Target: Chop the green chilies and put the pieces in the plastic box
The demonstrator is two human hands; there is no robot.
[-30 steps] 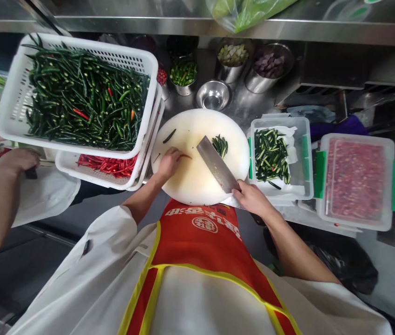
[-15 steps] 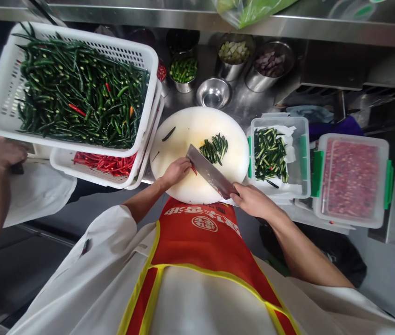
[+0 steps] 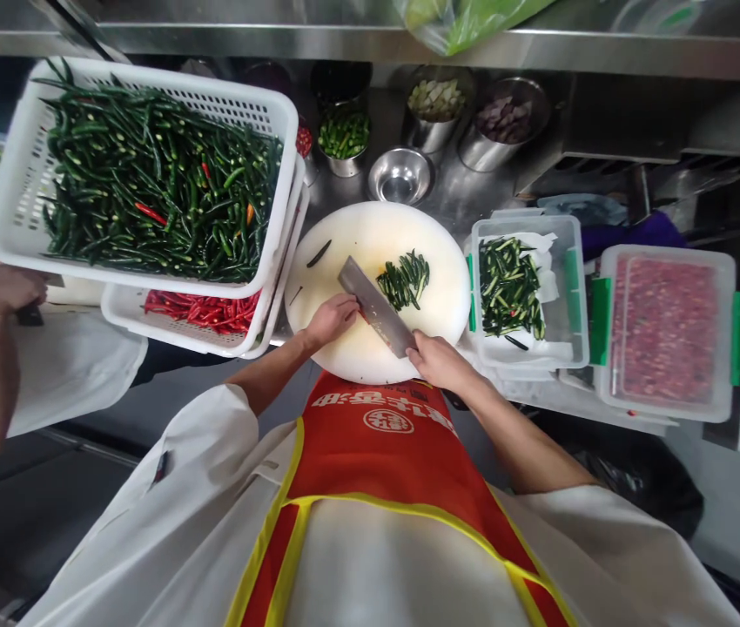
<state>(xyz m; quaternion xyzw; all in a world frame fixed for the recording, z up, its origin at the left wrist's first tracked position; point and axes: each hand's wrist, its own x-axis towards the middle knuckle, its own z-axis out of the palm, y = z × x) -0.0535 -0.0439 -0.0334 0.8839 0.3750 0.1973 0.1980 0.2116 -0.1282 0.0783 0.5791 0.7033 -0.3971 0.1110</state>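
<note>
While I watch from afar, the right hand [image 3: 433, 357] grasps the knife [image 3: 380, 309] by the board's near right edge, its blade slanting across the middle of the board [image 3: 439, 305]. The left hand [image 3: 333, 319] is over the left half, its fingers bent just beside the blade; I cannot tell whether it pinches the red bit [image 3: 363, 318] showing there. Green strips [image 3: 404, 280] lie right of the blade, bare board between them and the right edge. One pepper [image 3: 319, 253] lies near the far left edge. The basket [image 3: 21, 200] crowds my left, the box [image 3: 564, 318] my right; beyond the far edge sits the bowl [image 3: 400, 176].
</note>
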